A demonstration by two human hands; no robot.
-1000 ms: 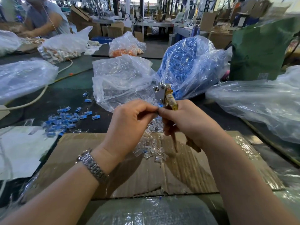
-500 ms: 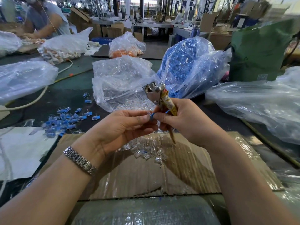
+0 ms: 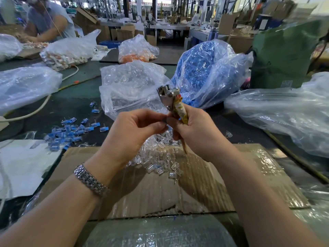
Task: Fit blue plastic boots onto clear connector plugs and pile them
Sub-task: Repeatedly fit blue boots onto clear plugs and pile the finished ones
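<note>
At the left side of the table (image 3: 74, 102) lies the pile of finished plugs with blue boots (image 3: 71, 132), well apart from both hands; just right of it the cardboard sheet (image 3: 204, 184) covers the near edge, and the loose clear plugs (image 3: 158, 157) are heaped on its far part, directly under the hands; the left hand (image 3: 131, 134), a metal watch (image 3: 89, 180) on its wrist, has its grip curled, thumb and fingertips pinched together on a small part that is too hidden to identify; that pinch touches the fingertips of the right hand (image 3: 194, 131); the right grip is wrapped round the taped handle of the metal tool (image 3: 170, 98), whose steel head stands above the knuckles; behind the hands sits the bag of clear plugs (image 3: 131, 86); right of it, toward the far edge, the bag of blue boots (image 3: 204, 72); a clear empty-looking bag (image 3: 284, 111) lies along the right edge.
</note>
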